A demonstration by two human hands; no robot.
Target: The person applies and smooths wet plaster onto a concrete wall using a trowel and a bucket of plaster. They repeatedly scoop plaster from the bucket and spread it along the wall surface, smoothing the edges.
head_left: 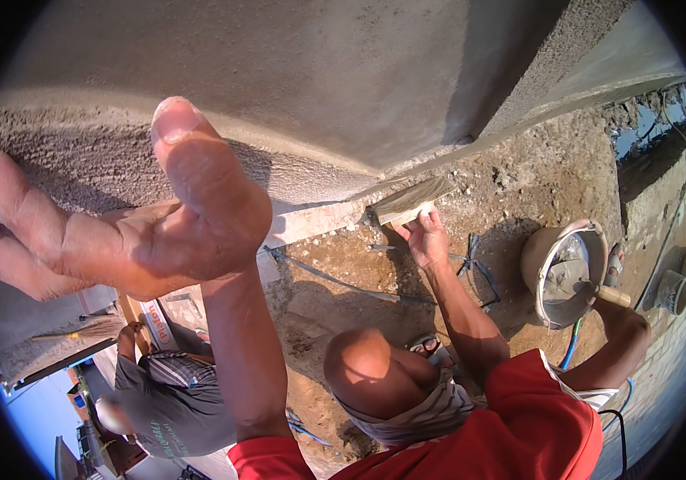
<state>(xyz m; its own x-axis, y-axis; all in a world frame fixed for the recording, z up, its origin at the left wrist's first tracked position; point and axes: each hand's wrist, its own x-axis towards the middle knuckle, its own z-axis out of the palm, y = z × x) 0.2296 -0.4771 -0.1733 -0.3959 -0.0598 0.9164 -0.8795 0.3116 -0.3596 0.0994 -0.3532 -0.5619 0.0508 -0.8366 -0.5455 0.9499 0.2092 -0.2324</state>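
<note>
My left hand (175, 212) is large and close to the camera, in front of the grey rendered wall (367, 72), with its fingers apart and loosely bent and nothing visible in it. Further down, at the wall's foot, my right hand (424, 240) grips a short, flat, streaked board (411, 200) beside a pale ledge (307, 224). To the right of that hand stands a round bucket (535, 264) holding grey material and a wooden-handled trowel (607, 294).
A person in a dark shirt and white cap (167, 408) is at the lower left, with a broom (87, 331) behind. Dark hoses (335, 284) cross the rubble-strewn ground (535, 184). A small container (671, 292) is at far right. My bent knees (371, 360) are below.
</note>
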